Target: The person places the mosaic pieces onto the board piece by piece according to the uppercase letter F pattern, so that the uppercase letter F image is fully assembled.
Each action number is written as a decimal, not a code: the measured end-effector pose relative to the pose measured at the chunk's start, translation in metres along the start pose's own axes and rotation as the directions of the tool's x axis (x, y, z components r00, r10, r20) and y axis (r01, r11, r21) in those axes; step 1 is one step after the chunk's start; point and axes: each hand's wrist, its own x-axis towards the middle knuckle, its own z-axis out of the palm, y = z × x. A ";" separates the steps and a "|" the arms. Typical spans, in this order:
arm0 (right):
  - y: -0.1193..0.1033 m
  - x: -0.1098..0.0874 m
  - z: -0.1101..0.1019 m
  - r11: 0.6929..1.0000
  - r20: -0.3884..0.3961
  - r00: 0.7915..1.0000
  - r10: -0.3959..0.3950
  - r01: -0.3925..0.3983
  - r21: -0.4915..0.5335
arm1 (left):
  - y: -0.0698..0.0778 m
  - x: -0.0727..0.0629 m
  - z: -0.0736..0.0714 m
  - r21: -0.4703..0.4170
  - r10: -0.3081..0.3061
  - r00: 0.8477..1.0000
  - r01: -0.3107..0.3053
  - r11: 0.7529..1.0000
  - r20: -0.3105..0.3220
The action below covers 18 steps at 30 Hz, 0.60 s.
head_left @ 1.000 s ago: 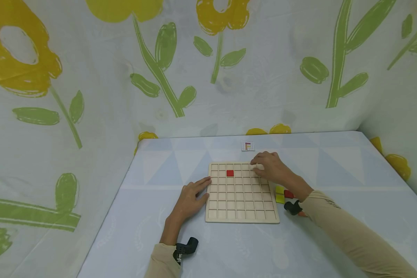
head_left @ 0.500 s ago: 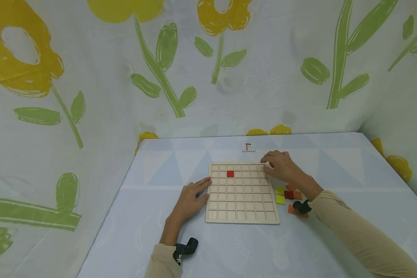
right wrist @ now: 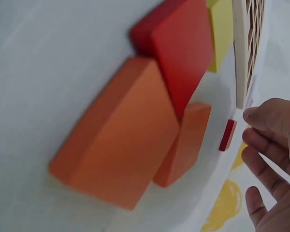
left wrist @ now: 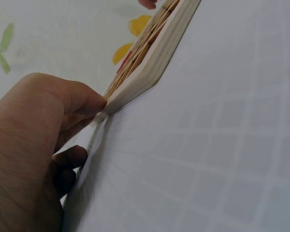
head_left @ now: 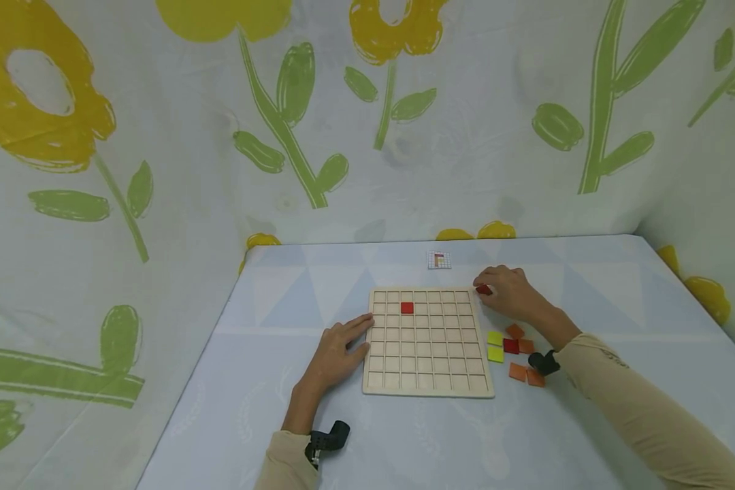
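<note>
My left hand (head_left: 337, 352) rests by the left edge of a square wooden grid board (head_left: 429, 344), fingers extended and fingertips touching its rim. In the left wrist view, the thumb presses the board's side (left wrist: 152, 67). One red tile (head_left: 407, 307) sits in an upper cell of the board. Beyond the board's upper right corner is my right hand (head_left: 513, 294), fingers loosely bent over another red tile (head_left: 484, 290). In the right wrist view this red tile (right wrist: 227, 135) lies just off the fingertips, with a gap between.
Right of the board lie two yellow tiles (head_left: 495, 346), a red tile (head_left: 511, 346) and several orange tiles (head_left: 517, 371). A small printed pattern card (head_left: 439, 260) lies behind the board. A flower-print cloth (head_left: 441, 136) stands behind the table.
My right hand has moved right, from over the board's upper right corner to the table beyond it, uncovering the red tile and more orange tiles. The left hand has stayed put.
</note>
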 end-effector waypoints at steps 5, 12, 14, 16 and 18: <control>0.006 0.000 -0.003 1.000 0.051 0.999 0.017 -0.018 0.004 | 0.001 -0.001 0.000 0.005 -0.008 1.000 0.008 1.000 0.000; 0.015 -0.002 -0.003 1.000 0.080 0.997 0.017 -0.016 -0.018 | 0.002 -0.001 -0.001 0.003 -0.005 1.000 0.005 1.000 0.006; 0.016 -0.002 -0.003 1.000 0.082 0.996 0.022 -0.021 -0.021 | 0.002 -0.001 -0.001 0.008 -0.004 1.000 0.004 1.000 0.003; 0.016 -0.002 -0.003 0.999 0.084 0.996 0.031 -0.029 -0.018 | 0.002 -0.001 -0.001 0.009 -0.001 1.000 0.001 1.000 -0.003; 0.015 -0.002 -0.004 0.999 0.089 0.995 0.043 -0.041 -0.023 | 0.002 -0.001 0.000 0.012 0.002 1.000 -0.001 1.000 -0.006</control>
